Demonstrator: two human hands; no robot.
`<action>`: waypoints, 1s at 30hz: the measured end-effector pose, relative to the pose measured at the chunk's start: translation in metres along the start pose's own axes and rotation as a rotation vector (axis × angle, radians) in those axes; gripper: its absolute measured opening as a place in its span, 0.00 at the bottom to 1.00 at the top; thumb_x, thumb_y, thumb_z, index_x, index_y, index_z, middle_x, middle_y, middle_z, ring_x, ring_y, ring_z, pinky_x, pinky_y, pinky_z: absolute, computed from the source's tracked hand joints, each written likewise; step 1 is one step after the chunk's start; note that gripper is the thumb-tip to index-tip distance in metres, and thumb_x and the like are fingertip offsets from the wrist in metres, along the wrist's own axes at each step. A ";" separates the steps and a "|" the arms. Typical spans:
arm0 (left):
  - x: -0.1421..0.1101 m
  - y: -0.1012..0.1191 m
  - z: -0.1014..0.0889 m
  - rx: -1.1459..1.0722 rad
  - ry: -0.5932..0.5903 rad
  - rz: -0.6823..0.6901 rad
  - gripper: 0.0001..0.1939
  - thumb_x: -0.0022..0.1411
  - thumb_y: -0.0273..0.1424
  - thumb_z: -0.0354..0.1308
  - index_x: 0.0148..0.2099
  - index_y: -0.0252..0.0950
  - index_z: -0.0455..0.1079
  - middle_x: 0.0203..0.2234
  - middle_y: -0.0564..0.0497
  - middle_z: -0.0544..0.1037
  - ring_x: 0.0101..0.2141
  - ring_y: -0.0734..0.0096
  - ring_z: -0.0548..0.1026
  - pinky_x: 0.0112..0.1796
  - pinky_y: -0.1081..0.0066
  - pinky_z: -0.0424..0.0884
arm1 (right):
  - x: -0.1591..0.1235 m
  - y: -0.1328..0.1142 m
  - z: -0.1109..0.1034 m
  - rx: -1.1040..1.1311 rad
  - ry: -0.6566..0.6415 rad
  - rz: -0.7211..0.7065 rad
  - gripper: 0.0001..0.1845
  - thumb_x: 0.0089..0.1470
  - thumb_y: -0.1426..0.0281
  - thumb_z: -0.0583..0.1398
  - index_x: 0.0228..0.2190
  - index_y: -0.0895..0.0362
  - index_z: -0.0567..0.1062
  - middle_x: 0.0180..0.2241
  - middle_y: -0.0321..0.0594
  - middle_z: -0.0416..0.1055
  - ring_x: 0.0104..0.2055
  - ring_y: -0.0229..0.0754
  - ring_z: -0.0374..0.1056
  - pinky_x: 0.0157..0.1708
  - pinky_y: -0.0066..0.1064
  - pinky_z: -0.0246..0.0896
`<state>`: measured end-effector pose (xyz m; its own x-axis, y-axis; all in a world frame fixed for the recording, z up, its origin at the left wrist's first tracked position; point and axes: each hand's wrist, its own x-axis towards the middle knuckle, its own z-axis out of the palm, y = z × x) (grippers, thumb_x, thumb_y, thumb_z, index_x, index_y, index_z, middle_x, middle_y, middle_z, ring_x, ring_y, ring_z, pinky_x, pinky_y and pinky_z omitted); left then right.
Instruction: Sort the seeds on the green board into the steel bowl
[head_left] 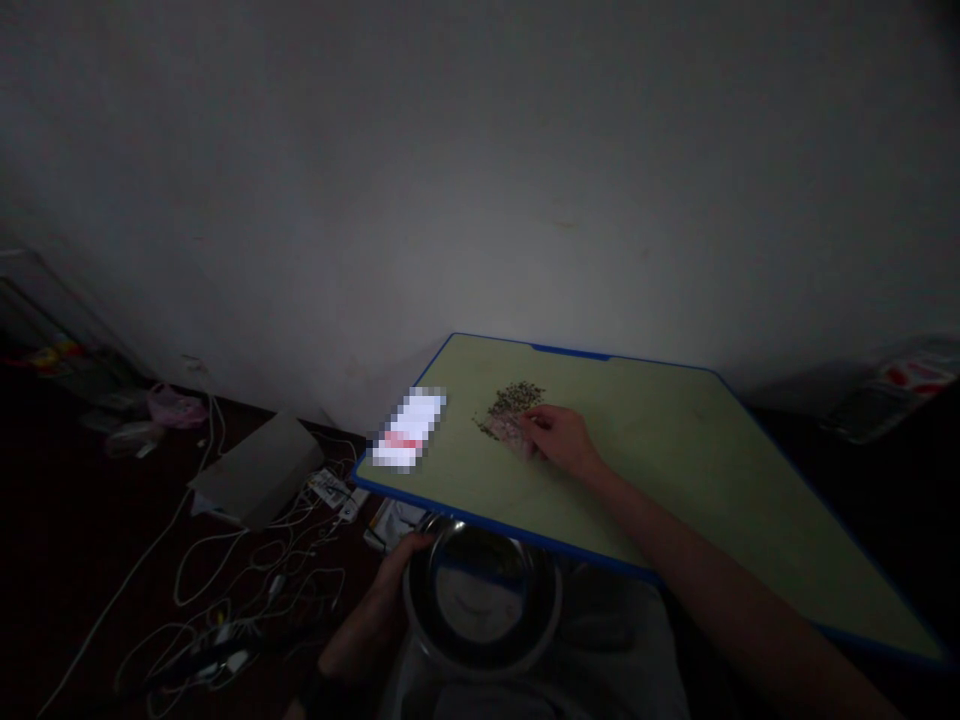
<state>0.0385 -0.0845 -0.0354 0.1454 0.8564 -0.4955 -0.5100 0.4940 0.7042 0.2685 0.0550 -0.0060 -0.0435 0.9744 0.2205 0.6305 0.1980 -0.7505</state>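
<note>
A pale green tabletop [652, 440] with a blue rim spreads out in front of me. On it lies a patch of small dark grains [517, 395], too fine to name. My right hand [559, 437] reaches in over the board, fingers pinched on a crumpled, see-through pinkish plastic bag [517, 432] at the near side of the grains. Below the front edge, my left hand [405, 560] grips the left rim of a shiny round metal bowl [480, 590] near my lap. The bowl's far rim is partly hidden under the tabletop.
A lit phone [409, 430], its screen blurred out, lies at the board's left end. Tangled white cables [277, 580] and a grey box [259, 470] are on the dark floor to the left. A pale wall [480, 200] stands behind the board.
</note>
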 end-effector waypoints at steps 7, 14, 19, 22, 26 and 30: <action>0.021 -0.004 -0.010 0.023 0.034 -0.078 0.10 0.50 0.33 0.58 0.22 0.33 0.73 0.14 0.51 0.77 0.20 0.66 0.72 0.30 0.69 0.65 | 0.004 0.003 0.001 -0.067 0.038 -0.065 0.13 0.51 0.65 0.55 0.29 0.56 0.78 0.18 0.36 0.73 0.20 0.38 0.68 0.23 0.26 0.60; 0.023 -0.007 -0.018 0.052 0.069 -0.022 0.08 0.50 0.33 0.59 0.27 0.33 0.75 0.19 0.51 0.80 0.23 0.66 0.74 0.33 0.68 0.66 | 0.001 0.004 -0.002 -0.088 -0.011 -0.126 0.13 0.52 0.65 0.55 0.32 0.56 0.79 0.24 0.38 0.76 0.26 0.39 0.70 0.27 0.27 0.61; 0.026 -0.011 -0.030 0.032 0.067 0.039 0.09 0.47 0.32 0.61 0.32 0.35 0.76 0.24 0.50 0.81 0.31 0.60 0.76 0.38 0.66 0.67 | 0.001 0.005 -0.002 -0.065 -0.032 -0.101 0.15 0.53 0.64 0.54 0.33 0.58 0.79 0.23 0.39 0.75 0.26 0.40 0.70 0.26 0.27 0.60; 0.029 -0.011 -0.034 0.035 0.057 -0.007 0.10 0.46 0.33 0.62 0.34 0.35 0.75 0.25 0.49 0.81 0.33 0.56 0.76 0.39 0.64 0.66 | 0.003 0.006 -0.001 -0.063 0.004 -0.094 0.15 0.52 0.64 0.55 0.34 0.58 0.79 0.26 0.40 0.76 0.27 0.40 0.70 0.27 0.27 0.60; 0.033 -0.009 -0.031 0.049 0.047 -0.083 0.09 0.49 0.34 0.59 0.30 0.33 0.75 0.20 0.49 0.80 0.28 0.59 0.76 0.37 0.64 0.66 | 0.004 0.007 -0.001 -0.051 -0.014 -0.093 0.15 0.52 0.64 0.55 0.33 0.57 0.79 0.23 0.38 0.75 0.25 0.39 0.69 0.26 0.26 0.59; 0.034 -0.007 -0.026 0.026 0.082 -0.054 0.07 0.50 0.31 0.58 0.28 0.33 0.75 0.20 0.50 0.80 0.28 0.61 0.76 0.37 0.66 0.66 | 0.003 0.007 -0.002 -0.070 -0.050 -0.102 0.15 0.52 0.64 0.55 0.32 0.57 0.79 0.18 0.35 0.73 0.22 0.37 0.67 0.25 0.25 0.58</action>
<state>0.0251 -0.0632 -0.0704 0.1022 0.8136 -0.5724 -0.4806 0.5442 0.6877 0.2742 0.0593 -0.0090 -0.1477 0.9541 0.2604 0.6734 0.2898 -0.6801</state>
